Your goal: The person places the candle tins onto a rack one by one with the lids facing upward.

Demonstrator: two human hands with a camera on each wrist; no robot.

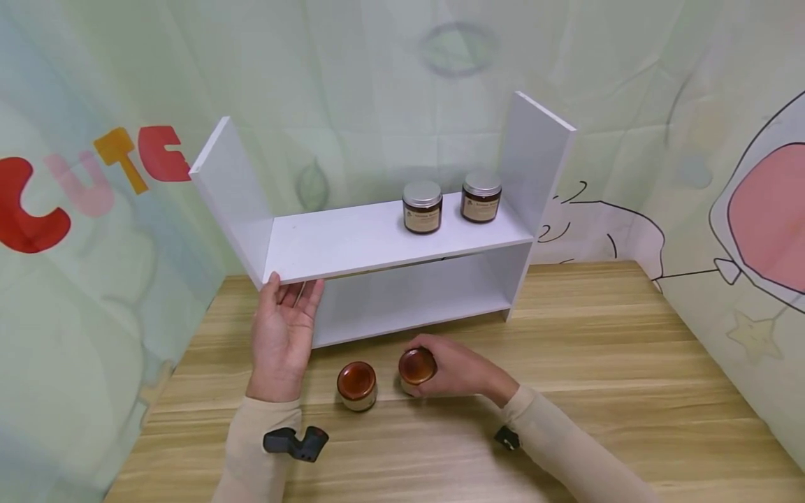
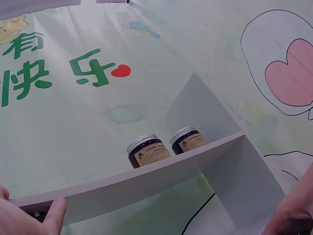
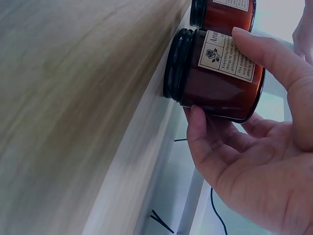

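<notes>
My right hand (image 1: pixel 449 367) grips an amber glass jar (image 1: pixel 417 366) by its sides, thumb and fingers curled round it. In the right wrist view that jar (image 3: pixel 220 83) has its dark ridged neck toward the table and its base away from it. A second amber jar (image 1: pixel 357 384) stands upside down on the table, left of the held one. My left hand (image 1: pixel 283 335) is palm up at the left front corner of the white shelf (image 1: pixel 339 241). Its thumb and relaxed fingers touch the board's front edge.
Two silver-lidded amber jars, one nearer the middle (image 1: pixel 422 208) and one near the right panel (image 1: pixel 481 198), stand upright on the upper board. The shelf's side panels rise above it. A wood-grain table (image 1: pixel 597 370) lies below, with printed curtains behind.
</notes>
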